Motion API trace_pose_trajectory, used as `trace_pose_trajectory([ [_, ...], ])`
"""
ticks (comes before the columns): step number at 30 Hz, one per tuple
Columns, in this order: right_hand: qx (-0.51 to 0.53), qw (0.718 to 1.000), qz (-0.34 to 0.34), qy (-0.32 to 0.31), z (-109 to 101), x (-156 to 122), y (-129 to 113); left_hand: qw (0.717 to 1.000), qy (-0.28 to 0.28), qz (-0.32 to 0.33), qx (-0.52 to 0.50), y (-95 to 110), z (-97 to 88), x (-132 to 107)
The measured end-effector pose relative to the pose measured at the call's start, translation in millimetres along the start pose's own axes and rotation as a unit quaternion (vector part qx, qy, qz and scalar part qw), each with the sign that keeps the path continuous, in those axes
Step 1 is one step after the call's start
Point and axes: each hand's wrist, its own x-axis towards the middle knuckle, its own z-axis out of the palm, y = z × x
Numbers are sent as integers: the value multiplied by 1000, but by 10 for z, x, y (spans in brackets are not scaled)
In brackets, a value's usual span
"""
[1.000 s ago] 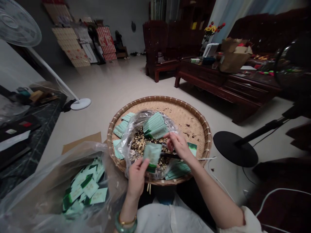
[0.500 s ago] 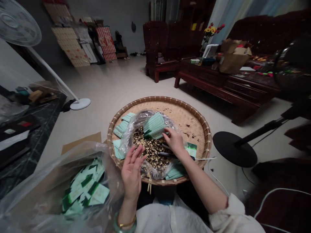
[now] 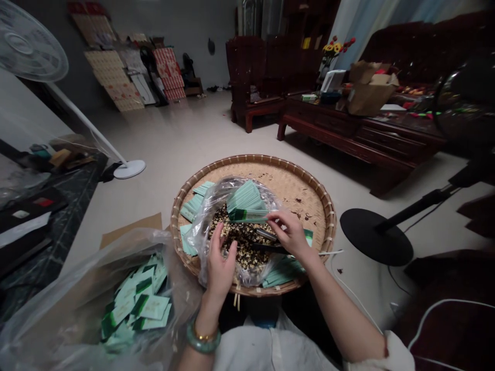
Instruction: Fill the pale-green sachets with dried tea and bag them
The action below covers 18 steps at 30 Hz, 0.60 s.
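Note:
My right hand pinches the right end of a green sachet, which lies in front of a fanned stack of pale green sachets. My left hand, a jade bangle on its wrist, is open with fingers apart over the near left of the dark and yellow dried mix. That mix fills a clear plastic bag in a round woven bamboo tray. A black and silver tool lies across the mix, partly hidden by my right hand.
More sachets lie along the tray's near right edge and others at its left. A large plastic bag of scattered sachets stands at left. Fan bases and a wooden table stand around.
My right hand has shifted slightly right and down, and a sachet now extends from its fingers. My left hand has moved right, in over the mix.

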Motion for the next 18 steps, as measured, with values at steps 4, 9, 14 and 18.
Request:
trace_pose_trajectory([
  [4,40,999,9,-7,-37,-49,-92,998,23,-31,-49,63,29,49],
  [9,116,983,128,67,58,-81,-96,992,66,-69,-86,73,51,59],
  [14,140,971,181,73,153,-79,-74,995,93,-27,10,70,45,89],
  [18,144,969,193,56,178,-66,-60,993,69,27,86,94,67,177],
])
